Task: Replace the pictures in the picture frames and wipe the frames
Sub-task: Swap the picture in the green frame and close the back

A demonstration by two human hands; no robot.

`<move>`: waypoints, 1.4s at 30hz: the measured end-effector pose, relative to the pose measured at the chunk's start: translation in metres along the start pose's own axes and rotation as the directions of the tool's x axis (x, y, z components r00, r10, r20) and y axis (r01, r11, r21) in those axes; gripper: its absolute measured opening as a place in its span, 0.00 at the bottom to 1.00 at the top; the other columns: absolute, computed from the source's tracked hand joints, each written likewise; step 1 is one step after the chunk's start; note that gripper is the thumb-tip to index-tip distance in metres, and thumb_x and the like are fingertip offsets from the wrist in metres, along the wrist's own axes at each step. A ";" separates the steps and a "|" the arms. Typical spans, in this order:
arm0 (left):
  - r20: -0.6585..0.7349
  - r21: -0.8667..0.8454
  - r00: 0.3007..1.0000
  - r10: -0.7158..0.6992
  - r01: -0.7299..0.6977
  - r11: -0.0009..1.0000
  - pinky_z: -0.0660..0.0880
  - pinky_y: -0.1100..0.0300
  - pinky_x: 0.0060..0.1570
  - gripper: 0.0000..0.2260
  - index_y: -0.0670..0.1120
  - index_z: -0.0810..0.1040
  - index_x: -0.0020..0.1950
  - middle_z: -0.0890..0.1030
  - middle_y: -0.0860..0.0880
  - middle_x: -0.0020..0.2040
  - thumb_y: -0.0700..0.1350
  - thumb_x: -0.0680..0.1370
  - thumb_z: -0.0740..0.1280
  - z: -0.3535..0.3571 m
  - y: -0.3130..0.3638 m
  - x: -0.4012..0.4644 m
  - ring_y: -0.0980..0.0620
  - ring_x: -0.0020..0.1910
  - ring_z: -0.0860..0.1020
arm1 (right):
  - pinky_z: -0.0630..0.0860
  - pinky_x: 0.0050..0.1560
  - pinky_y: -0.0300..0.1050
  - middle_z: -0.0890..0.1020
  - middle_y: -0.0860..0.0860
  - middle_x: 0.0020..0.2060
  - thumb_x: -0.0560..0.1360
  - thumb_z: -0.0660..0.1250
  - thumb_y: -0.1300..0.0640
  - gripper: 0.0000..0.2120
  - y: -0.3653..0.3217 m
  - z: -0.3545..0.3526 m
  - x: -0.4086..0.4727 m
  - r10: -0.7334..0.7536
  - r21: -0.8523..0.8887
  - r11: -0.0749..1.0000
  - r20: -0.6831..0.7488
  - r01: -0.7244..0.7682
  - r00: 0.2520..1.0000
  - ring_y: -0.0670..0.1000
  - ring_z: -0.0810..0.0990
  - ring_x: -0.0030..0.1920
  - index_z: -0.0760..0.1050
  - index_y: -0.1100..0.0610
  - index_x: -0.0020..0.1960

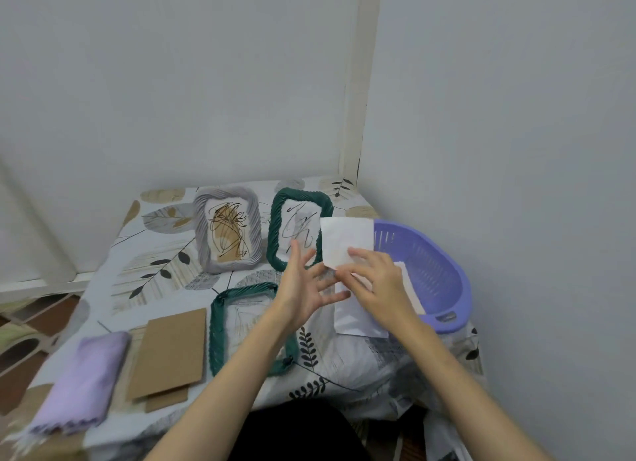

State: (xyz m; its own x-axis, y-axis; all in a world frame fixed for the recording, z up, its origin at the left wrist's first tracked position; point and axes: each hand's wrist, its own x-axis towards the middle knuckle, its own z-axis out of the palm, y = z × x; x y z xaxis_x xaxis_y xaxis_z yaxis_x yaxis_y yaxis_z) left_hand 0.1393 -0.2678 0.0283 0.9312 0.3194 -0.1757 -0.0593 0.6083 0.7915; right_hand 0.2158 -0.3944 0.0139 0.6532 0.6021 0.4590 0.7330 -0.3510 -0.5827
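Three picture frames lie on the table: a grey frame [227, 231] with a brown scribbled picture, a green frame [275, 230] with a grey scribble beside it, and a nearer green frame [220, 326] lying flat. My right hand [375, 285] pinches white paper sheets [347, 240] over the table's right side. My left hand [303, 285] is spread, its fingers straight, touching the lower edge of the sheets. More white paper [358, 319] lies under my right hand.
A purple plastic basket [433, 271] stands at the right by the wall. Two brown cardboard backing boards [172, 354] and a folded lilac cloth [82, 385] lie at the front left. The leaf-patterned tablecloth [347, 364] hangs over the front edge.
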 end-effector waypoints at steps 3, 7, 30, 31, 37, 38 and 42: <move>-0.026 0.106 0.993 0.114 -0.111 0.988 0.80 0.45 0.48 0.21 0.45 0.61 0.70 0.79 0.41 0.58 0.42 0.79 0.62 -0.017 0.007 -0.011 0.45 0.51 0.80 | 0.53 0.69 0.53 0.62 0.50 0.73 0.66 0.36 0.24 0.42 -0.017 0.012 -0.002 0.039 0.019 0.999 0.126 -0.042 0.991 0.53 0.56 0.72 0.78 0.44 0.58; -0.141 0.236 0.961 0.240 -0.203 0.950 0.80 0.52 0.42 0.25 0.45 0.62 0.70 0.81 0.48 0.51 0.29 0.75 0.61 -0.042 0.020 -0.022 0.49 0.47 0.80 | 0.51 0.73 0.51 0.57 0.49 0.74 0.72 0.47 0.30 0.30 -0.039 0.032 -0.001 0.099 0.281 0.949 0.165 -0.143 0.981 0.48 0.53 0.73 0.78 0.45 0.57; -0.139 0.981 0.947 0.289 0.092 0.171 0.66 0.66 0.50 0.22 0.45 0.76 0.61 0.77 0.47 0.59 0.39 0.68 0.74 -0.169 0.020 -0.054 0.54 0.52 0.71 | 0.69 0.36 0.31 0.73 0.48 0.33 0.68 0.71 0.68 0.16 -0.034 0.109 0.004 0.176 0.119 0.951 0.549 -0.284 0.817 0.44 0.70 0.31 0.77 0.59 0.55; -0.135 0.984 0.953 0.272 0.095 0.154 0.66 0.65 0.52 0.23 0.46 0.75 0.61 0.76 0.48 0.61 0.40 0.68 0.74 -0.170 0.020 -0.054 0.53 0.55 0.72 | 0.69 0.37 0.31 0.73 0.48 0.34 0.68 0.71 0.68 0.17 -0.034 0.109 0.004 0.167 0.107 0.957 0.558 -0.270 0.813 0.44 0.70 0.31 0.77 0.59 0.55; -0.116 0.990 0.973 0.199 0.097 0.100 0.64 0.64 0.54 0.25 0.47 0.73 0.64 0.74 0.48 0.63 0.43 0.68 0.75 -0.173 0.017 -0.057 0.50 0.61 0.70 | 0.68 0.34 0.27 0.74 0.50 0.37 0.67 0.71 0.67 0.18 -0.028 0.113 -0.001 0.132 0.065 0.977 0.556 -0.202 0.820 0.43 0.69 0.32 0.77 0.58 0.56; -0.111 0.991 0.974 0.196 0.094 0.093 0.64 0.64 0.53 0.25 0.47 0.73 0.64 0.74 0.48 0.63 0.43 0.68 0.75 -0.173 0.016 -0.058 0.50 0.61 0.70 | 0.68 0.34 0.27 0.75 0.50 0.38 0.67 0.72 0.67 0.18 -0.027 0.113 -0.002 0.127 0.059 0.980 0.554 -0.191 0.823 0.43 0.69 0.32 0.77 0.58 0.56; -0.098 0.993 0.981 0.167 0.086 0.075 0.64 0.64 0.55 0.26 0.46 0.73 0.64 0.73 0.48 0.63 0.44 0.68 0.75 -0.175 0.016 -0.061 0.50 0.61 0.70 | 0.67 0.44 0.33 0.75 0.50 0.44 0.68 0.72 0.64 0.19 -0.024 0.115 -0.005 0.100 0.013 0.992 0.554 -0.129 0.827 0.47 0.71 0.41 0.77 0.58 0.58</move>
State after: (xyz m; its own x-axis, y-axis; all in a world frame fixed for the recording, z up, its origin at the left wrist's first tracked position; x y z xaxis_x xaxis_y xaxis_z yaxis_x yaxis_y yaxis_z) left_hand 0.0189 -0.1502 -0.0506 0.8684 0.4861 -0.0977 0.4333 -0.6483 0.6260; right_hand 0.1730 -0.3059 -0.0512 0.5083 0.8597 -0.0504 0.6401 -0.4163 -0.6457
